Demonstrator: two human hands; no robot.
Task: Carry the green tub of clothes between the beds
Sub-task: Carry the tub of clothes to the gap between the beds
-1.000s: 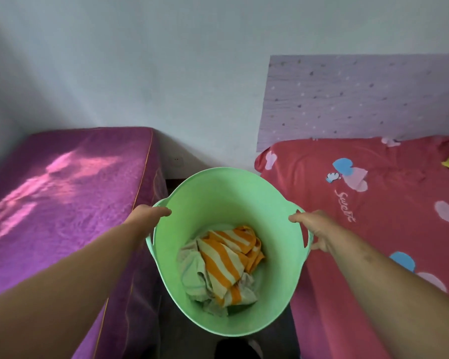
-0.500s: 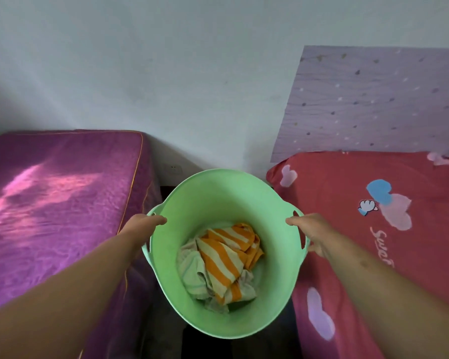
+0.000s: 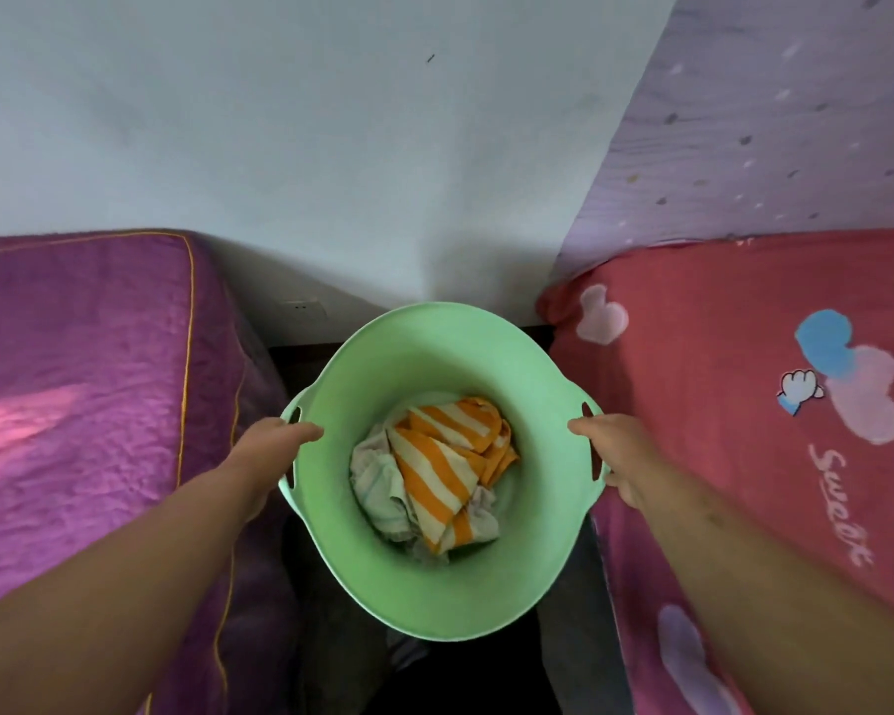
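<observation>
The green tub [image 3: 434,353] hangs in the gap between the two beds, held by both handles. My left hand [image 3: 272,451] grips its left handle and my right hand [image 3: 618,451] grips the right one. Crumpled clothes lie in the bottom: an orange-and-white striped cloth [image 3: 442,456] on top of pale grey fabric [image 3: 378,479]. The purple bed [image 3: 83,405] is on the left and the red bed [image 3: 744,405] with heart patterns is on the right.
A white wall [image 3: 331,147] closes the gap just beyond the tub, with a wall socket [image 3: 304,308] low down. A lilac patterned headboard [image 3: 770,136] stands behind the red bed. The dark floor [image 3: 465,678] shows below the tub.
The view has moved forward and the wall is closer. The tub, still held by both hands, now sits deeper between the beds, with the bed ends alongside it.
</observation>
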